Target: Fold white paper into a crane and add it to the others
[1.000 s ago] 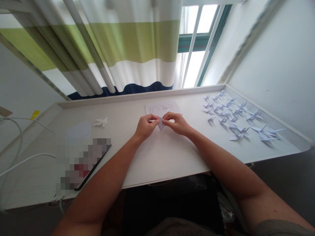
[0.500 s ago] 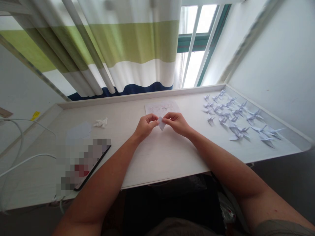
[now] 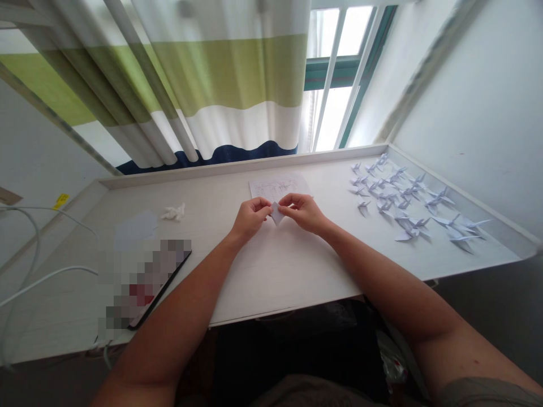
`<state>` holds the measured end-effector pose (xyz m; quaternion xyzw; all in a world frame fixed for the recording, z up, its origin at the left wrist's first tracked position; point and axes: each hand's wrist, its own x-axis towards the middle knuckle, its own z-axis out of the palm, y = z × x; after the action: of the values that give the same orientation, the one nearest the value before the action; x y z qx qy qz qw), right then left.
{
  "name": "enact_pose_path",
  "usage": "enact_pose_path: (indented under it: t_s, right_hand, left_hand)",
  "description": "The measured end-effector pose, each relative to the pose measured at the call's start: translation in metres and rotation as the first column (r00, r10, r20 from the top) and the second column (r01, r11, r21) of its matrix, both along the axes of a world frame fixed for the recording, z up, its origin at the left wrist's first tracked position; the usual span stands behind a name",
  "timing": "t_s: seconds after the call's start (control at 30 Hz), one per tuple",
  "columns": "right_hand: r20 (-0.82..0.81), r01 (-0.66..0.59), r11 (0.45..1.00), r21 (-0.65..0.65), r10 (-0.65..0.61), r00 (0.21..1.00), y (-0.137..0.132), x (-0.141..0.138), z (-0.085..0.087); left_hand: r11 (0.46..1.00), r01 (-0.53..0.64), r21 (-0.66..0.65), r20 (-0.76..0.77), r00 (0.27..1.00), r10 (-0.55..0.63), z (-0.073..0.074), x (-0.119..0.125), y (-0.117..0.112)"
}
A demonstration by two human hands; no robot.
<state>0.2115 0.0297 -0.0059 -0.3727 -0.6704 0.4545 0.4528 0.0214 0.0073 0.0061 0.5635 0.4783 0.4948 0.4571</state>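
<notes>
My left hand [image 3: 250,217] and my right hand [image 3: 303,212] meet over the middle of the white table [image 3: 271,271]. Between their fingertips they pinch a small folded piece of white paper [image 3: 276,213], held just above the tabletop. Both hands are closed on it from opposite sides. Right behind the hands lies a printed sheet [image 3: 278,186], flat on the table.
Several folded paper cranes [image 3: 403,203] are spread over the table's right part. A crumpled white scrap [image 3: 173,212] and a pale paper square [image 3: 136,226] lie to the left, by a dark flat device [image 3: 144,282]. White cables [image 3: 38,277] run along the left edge. A striped curtain [image 3: 203,85] hangs behind.
The hands have kept pinching the folded paper, with only slight finger shifts; the paper has turned a little between them. Nothing else has moved.
</notes>
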Motion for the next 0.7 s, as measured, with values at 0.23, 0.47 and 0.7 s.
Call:
enact_pose_path:
  t_s: [0.23, 0.47, 0.7]
  right_hand:
    - [0.023, 0.087, 0.989, 0.121, -0.09, 0.996, -0.0006, -0.001, -0.0025]
    - [0.074, 0.124, 0.973, 0.194, -0.141, 0.987, -0.0032, -0.0015, -0.0012]
    - [-0.018, 0.186, 0.977, 0.105, -0.185, 0.983, 0.0028, 0.0007, -0.0035]
  left_hand:
    - [0.999, -0.032, -0.007, 0.043, 0.999, 0.033, 0.0013, 0.0025, -0.0019]
    - [0.995, 0.06, -0.085, 0.221, 0.975, -0.04, -0.001, 0.0067, -0.003]
    - [0.992, 0.111, -0.066, 0.209, 0.973, -0.095, 0.0011, 0.0066, -0.0063]
